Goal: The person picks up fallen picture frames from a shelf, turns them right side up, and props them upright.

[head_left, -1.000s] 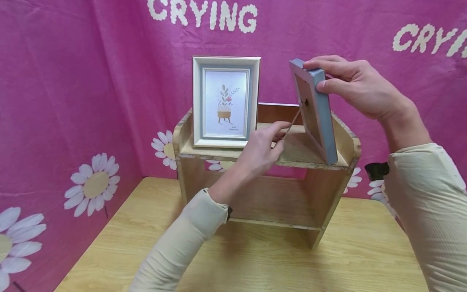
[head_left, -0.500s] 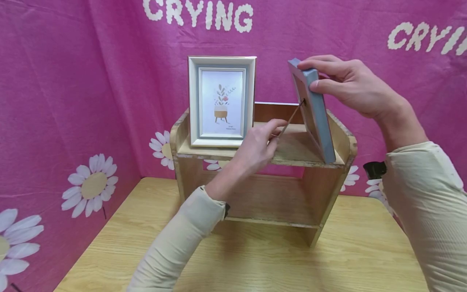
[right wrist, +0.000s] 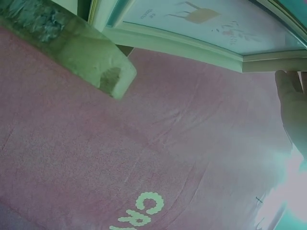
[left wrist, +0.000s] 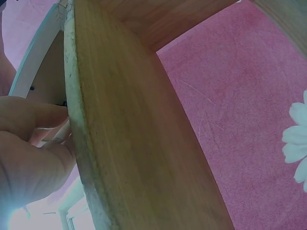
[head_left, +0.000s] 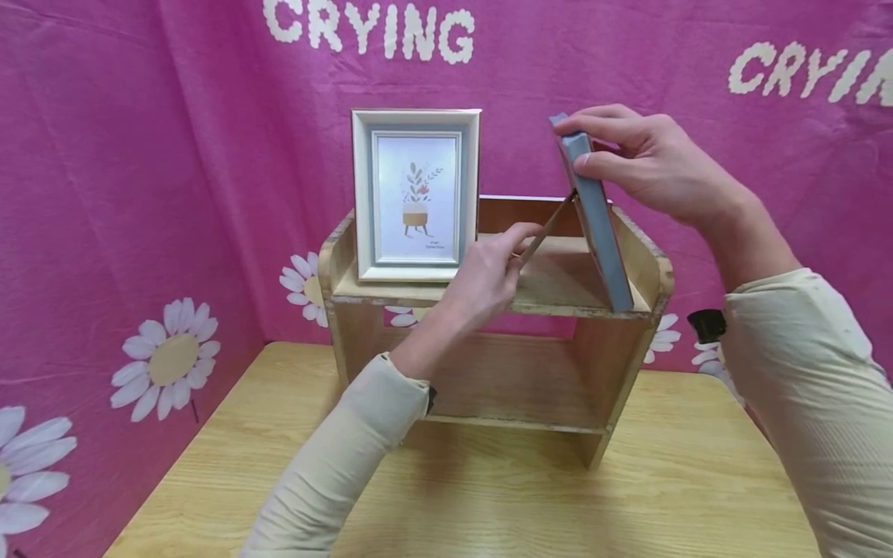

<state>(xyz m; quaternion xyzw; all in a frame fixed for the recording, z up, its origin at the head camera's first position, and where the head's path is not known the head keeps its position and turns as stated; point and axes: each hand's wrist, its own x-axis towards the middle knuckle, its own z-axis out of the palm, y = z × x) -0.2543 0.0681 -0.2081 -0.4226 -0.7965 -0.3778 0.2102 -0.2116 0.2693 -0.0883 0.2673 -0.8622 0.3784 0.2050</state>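
A blue-grey picture frame [head_left: 605, 232] stands tilted at the right of the small wooden shelf's top board [head_left: 551, 283], seen almost edge-on from its back side. My right hand [head_left: 649, 163] pinches its upper corner between thumb and fingers. From its back, a thin support leg [head_left: 547, 231] slants down, pinched by my left hand [head_left: 484, 271]. The left wrist view shows the fingers [left wrist: 33, 117] at the frame's back, partly hidden by the shelf board. In the right wrist view, the held frame's front [right wrist: 192, 40] shows a plant print.
Left on the same board stands a white picture frame [head_left: 363, 194] with a potted-plant print, close to my left hand. The shelf has raised side panels [head_left: 659, 271] and a lower board [head_left: 516, 387]. It stands on a wooden table [head_left: 663, 465] before a pink curtain [head_left: 230, 194].
The blue-grey frame has turned more edge-on, showing less of its back. The support leg now stands out wider from it. Both hands keep their grip; the head view has shifted slightly.
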